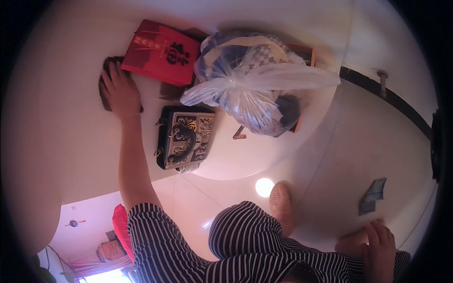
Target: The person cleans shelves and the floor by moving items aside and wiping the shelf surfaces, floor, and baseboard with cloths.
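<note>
Dark cloth (105,91) on the table (153,92), in from the near edge, by the red box (160,52), under the left hand (121,93), fingers a bit apart. Right hand (380,250) low down, grip hard to see. How much done or left: no way to tell.

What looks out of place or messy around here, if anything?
A crumpled grey piece lies loose on the floor, away from the other things. The red box sits askew beside the bulging plastic bag, and a small red-and-dark item lies stray near the bag. I see no spill or clear damage.
</note>
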Motion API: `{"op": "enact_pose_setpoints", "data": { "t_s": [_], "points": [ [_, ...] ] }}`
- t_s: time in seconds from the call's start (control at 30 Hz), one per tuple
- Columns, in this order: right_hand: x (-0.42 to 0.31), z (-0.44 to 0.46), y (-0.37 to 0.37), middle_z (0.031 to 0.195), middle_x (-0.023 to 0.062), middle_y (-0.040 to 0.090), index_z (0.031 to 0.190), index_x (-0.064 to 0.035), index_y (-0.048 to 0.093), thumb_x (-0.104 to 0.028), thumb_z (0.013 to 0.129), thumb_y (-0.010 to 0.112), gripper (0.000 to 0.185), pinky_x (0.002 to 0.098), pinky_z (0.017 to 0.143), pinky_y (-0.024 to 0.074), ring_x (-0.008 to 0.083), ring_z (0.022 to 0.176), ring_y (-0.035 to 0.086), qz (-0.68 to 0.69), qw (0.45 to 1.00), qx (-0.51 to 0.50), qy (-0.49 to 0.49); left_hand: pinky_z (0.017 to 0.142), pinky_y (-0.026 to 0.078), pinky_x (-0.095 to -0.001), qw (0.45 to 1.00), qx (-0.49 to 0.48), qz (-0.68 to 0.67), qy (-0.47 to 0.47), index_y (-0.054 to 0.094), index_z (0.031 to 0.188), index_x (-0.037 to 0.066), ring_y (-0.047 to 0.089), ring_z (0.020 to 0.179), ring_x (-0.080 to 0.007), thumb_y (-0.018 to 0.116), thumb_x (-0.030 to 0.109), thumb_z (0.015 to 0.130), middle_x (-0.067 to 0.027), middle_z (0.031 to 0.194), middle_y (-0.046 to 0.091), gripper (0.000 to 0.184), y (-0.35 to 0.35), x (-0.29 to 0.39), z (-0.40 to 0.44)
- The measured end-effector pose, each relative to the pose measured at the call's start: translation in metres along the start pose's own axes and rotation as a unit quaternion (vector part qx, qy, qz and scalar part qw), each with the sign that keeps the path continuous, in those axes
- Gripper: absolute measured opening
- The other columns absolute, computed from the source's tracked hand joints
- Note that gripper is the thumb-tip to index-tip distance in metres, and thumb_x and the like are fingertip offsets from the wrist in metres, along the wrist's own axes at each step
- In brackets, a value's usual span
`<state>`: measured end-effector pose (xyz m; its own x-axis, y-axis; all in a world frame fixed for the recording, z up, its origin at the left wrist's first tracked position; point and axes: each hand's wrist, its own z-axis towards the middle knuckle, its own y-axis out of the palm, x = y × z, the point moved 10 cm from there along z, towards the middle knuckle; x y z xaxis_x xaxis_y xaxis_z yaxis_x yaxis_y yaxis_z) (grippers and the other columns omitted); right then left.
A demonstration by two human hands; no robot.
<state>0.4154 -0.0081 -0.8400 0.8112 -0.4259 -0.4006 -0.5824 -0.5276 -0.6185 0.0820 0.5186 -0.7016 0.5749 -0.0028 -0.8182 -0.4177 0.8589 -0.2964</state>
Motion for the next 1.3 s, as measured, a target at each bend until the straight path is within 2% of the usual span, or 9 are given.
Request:
{"op": "enact_pose_setpoints", "data": {
  "t_s": [0.1,0.17,0.33,0.47,0.67,0.8,0.9,1.07,1.3],
  "points": [
    [0.014,-0.004,0.008,0.137,0.0203,0.053,0.137,-0.0055,0.05,-0.017,0.097,0.054,0.043,0.0467,0.104,0.0409,0.0399,0.127,0.049,-0.01,1.0,0.018,-0.014,0.115,0.031,-0.0501,0.996,-0.058,-0.04,0.052,0.043,0.146,0.014,0.032,0.142,-0.0302,0.047,0.02,0.097,-0.0008,0.153,0.037,0.05,0.014,0.022,-0.047],
    [0.031,-0.005,0.022,0.129,0.0216,0.055,0.129,-0.004,0.055,-0.013,0.073,0.07,0.059,0.052,0.1,0.0422,0.0408,0.118,0.053,-0.012,0.995,0.085,-0.056,0.115,0.03,-0.0488,0.988,-0.104,-0.063,0.097,0.044,0.145,0.015,0.032,0.143,-0.0282,0.047,0.018,0.096,0.0003,0.153,0.037,0.05,0.017,0.033,-0.068],
    [0.022,-0.004,0.003,0.131,0.0216,0.055,0.133,-0.0036,0.053,-0.016,0.087,0.059,0.048,0.0498,0.102,0.0419,0.0397,0.121,0.052,-0.018,0.997,0.057,-0.057,0.118,0.028,-0.0448,0.961,-0.164,-0.088,0.203,0.047,0.143,0.018,0.031,0.144,-0.0225,0.045,0.012,0.093,0.0023,0.154,0.037,0.05,0.012,0.016,-0.079],
    [0.014,0.0,0.003,0.134,0.0222,0.054,0.137,-0.0039,0.05,-0.017,0.097,0.053,0.042,0.046,0.103,0.0421,0.0385,0.122,0.052,-0.04,0.997,0.018,-0.066,0.115,0.031,-0.0475,0.997,-0.037,0.063,0.016,0.045,0.146,0.019,0.038,0.141,-0.0271,0.052,0.023,0.096,-0.0042,0.153,0.04,0.05,-0.033,-0.091,-0.017],
    [0.003,0.003,-0.005,0.135,0.0211,0.054,0.137,-0.0042,0.05,-0.018,0.097,0.052,0.043,0.0454,0.104,0.0417,0.0386,0.124,0.05,-0.029,0.999,-0.001,-0.021,0.111,0.035,-0.0448,0.987,0.063,0.144,-0.033,0.049,0.143,0.012,0.046,0.132,-0.0308,0.047,0.032,0.1,-0.009,0.148,0.047,0.047,-0.048,-0.142,0.094],
    [0.001,0.01,0.011,0.136,0.0207,0.053,0.137,-0.0038,0.05,-0.019,0.098,0.052,0.042,0.0454,0.104,0.0412,0.0387,0.125,0.05,-0.005,1.0,-0.021,-0.008,0.11,0.036,-0.0433,0.981,0.105,0.159,0.019,0.05,0.142,0.011,0.048,0.13,-0.0316,0.043,0.033,0.102,-0.0105,0.146,0.049,0.046,-0.037,-0.126,0.153],
    [0.026,0.01,0.046,0.127,0.0228,0.055,0.128,-0.0022,0.056,-0.02,0.081,0.061,0.051,0.0541,0.1,0.0415,0.0404,0.118,0.054,0.021,0.998,0.056,-0.028,0.109,0.038,-0.0409,0.977,0.067,0.19,0.074,0.051,0.14,0.01,0.047,0.131,-0.0314,0.042,0.031,0.101,-0.0106,0.145,0.05,0.045,-0.019,-0.095,0.182],
    [-0.017,0.022,-0.002,0.136,0.0202,0.053,0.136,-0.0043,0.052,-0.02,0.099,0.051,0.04,0.0458,0.103,0.0425,0.0391,0.125,0.05,0.047,0.999,-0.005,0.024,0.11,0.037,-0.044,0.987,0.074,0.111,0.09,0.048,0.141,0.01,0.045,0.133,-0.0287,0.046,0.03,0.1,-0.0074,0.147,0.048,0.046,-0.01,-0.06,0.163],
    [-0.003,0.027,0.006,0.135,0.0193,0.054,0.136,-0.0069,0.052,-0.021,0.099,0.053,0.039,0.0458,0.099,0.046,0.039,0.121,0.053,0.065,0.997,-0.015,0.043,0.111,0.035,-0.051,0.998,0.035,0.056,0.003,0.049,0.14,0.011,0.041,0.136,-0.0329,0.054,0.029,0.097,-0.008,0.146,0.046,0.047,-0.015,-0.015,0.039]
  ]
}}
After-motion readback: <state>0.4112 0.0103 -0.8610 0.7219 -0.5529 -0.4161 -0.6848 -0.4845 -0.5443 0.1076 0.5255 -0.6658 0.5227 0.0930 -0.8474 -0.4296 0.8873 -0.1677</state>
